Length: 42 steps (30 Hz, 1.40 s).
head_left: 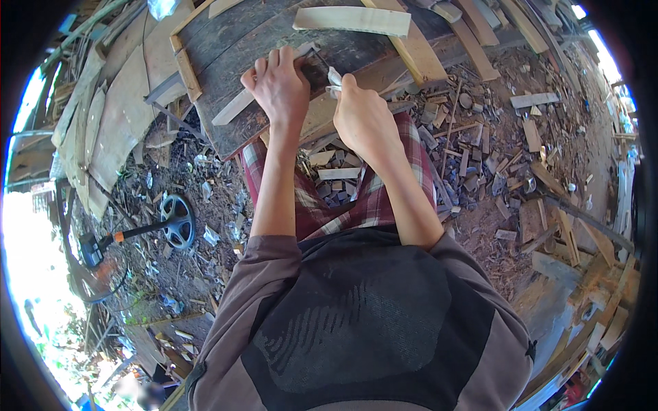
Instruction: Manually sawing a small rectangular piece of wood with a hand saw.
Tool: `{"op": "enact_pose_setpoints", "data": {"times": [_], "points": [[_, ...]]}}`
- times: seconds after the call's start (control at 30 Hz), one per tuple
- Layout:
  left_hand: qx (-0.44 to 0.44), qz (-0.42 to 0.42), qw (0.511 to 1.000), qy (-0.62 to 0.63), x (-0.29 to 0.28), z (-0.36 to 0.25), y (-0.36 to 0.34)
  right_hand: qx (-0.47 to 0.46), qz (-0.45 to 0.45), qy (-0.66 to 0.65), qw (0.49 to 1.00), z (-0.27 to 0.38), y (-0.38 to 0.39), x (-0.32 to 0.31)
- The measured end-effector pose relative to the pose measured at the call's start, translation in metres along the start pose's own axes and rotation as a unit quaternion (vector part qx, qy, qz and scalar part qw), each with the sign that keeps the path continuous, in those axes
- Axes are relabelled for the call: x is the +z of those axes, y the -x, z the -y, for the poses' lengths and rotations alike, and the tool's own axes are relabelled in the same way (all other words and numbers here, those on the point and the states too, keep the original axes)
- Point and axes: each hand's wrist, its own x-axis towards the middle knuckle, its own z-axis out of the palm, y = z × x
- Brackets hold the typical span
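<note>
A narrow pale wooden strip [235,107] lies slantwise on a dark, worn wooden workbench [229,38]. My left hand [282,89] is closed over the strip's middle, fingers curled round its far side. In my right hand [367,116] is a thin dark-shafted tool [334,77] whose handle is wrapped in something white. Its shaft points toward the strip's far end, close to or touching it; I cannot tell which. My right fist hides most of the handle, and the tip's shape is too small to make out.
A curved pale board [353,21] rests at the back of the bench, beside a long plank [415,48]. Offcuts and chips [473,144] litter the ground. At left stand large thin sheets [113,123] and a black wheel on a shaft [177,222].
</note>
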Motion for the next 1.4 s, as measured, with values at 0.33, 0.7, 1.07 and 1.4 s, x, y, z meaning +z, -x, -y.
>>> {"op": "enact_pose_setpoints", "data": {"times": [0.33,0.7,1.07,1.4], "points": [[-0.055,0.060,0.996,-0.022,0.010,0.002,-0.018,-0.042,-0.046,-0.024,0.998,-0.046,0.026,0.010],[-0.012,0.005,1.000,-0.016,0.010,0.012,-0.011,-0.008,-0.037,0.003,0.999,-0.047,0.043,-0.003],[-0.025,0.006,0.999,-0.021,0.007,-0.003,-0.009,-0.060,-0.061,0.002,0.996,-0.018,-0.026,0.021],[-0.014,-0.015,1.000,0.004,0.009,0.010,-0.009,0.001,-0.025,-0.010,1.000,-0.040,0.032,0.021]]}}
